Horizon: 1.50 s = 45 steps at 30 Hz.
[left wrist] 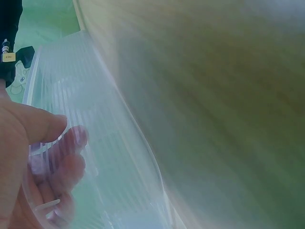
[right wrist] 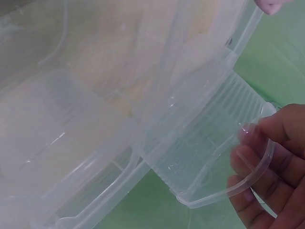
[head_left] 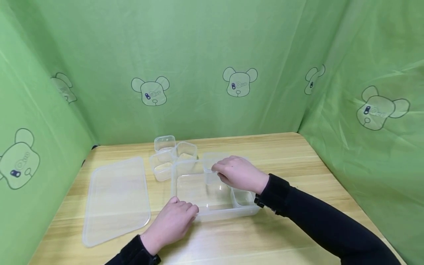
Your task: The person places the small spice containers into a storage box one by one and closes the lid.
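A large clear plastic box (head_left: 228, 212) stands on the wooden table in front of me. My left hand (head_left: 175, 221) grips its near left corner; in the left wrist view the thumb lies on one side of the clear wall (left wrist: 100, 157) and the fingers show through it. Over the right part of the box, my right hand (head_left: 240, 175) pinches the rim of a small clear container (right wrist: 205, 138) between thumb and fingers. That container's far end overlaps the box in the right wrist view. Another small container (head_left: 244, 198) sits inside the box, at its near right corner.
Three small clear containers (head_left: 162, 165) stand grouped behind the box's left side. A large translucent lid (head_left: 116, 200) lies flat on the table (head_left: 251, 243) at the left. Green cloth walls (head_left: 198, 117) with printed bear heads enclose the table at the back and sides.
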Each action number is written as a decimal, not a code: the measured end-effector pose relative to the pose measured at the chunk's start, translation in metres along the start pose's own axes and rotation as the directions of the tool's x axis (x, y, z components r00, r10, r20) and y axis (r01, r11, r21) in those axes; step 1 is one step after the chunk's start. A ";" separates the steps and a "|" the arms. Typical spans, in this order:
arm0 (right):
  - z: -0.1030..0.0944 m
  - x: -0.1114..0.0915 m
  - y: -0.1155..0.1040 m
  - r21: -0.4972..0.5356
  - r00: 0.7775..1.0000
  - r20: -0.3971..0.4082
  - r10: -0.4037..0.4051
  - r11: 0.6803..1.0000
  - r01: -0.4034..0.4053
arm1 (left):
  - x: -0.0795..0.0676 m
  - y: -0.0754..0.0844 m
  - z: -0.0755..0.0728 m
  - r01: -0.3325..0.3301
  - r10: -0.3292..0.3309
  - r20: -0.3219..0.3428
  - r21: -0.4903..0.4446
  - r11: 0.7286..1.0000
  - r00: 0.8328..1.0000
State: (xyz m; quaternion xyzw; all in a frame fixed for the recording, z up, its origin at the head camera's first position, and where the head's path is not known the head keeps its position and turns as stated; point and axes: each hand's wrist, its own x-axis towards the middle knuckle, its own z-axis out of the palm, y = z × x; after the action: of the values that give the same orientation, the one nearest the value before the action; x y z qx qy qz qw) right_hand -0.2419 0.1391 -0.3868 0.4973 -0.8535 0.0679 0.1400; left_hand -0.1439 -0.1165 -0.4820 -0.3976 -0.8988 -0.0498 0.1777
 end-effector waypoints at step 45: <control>0.030 0.011 0.009 -0.028 0.971 0.233 -0.047 0.998 0.056 | 0.001 0.000 0.003 0.008 -0.008 -0.007 -0.006 1.000 1.000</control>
State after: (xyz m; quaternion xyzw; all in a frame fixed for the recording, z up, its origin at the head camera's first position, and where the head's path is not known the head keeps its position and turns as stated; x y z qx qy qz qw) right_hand -0.2604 0.1264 -0.4119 0.5213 -0.8519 -0.0092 0.0497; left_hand -0.1449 -0.1151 -0.4845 -0.3945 -0.8996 -0.0544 0.1795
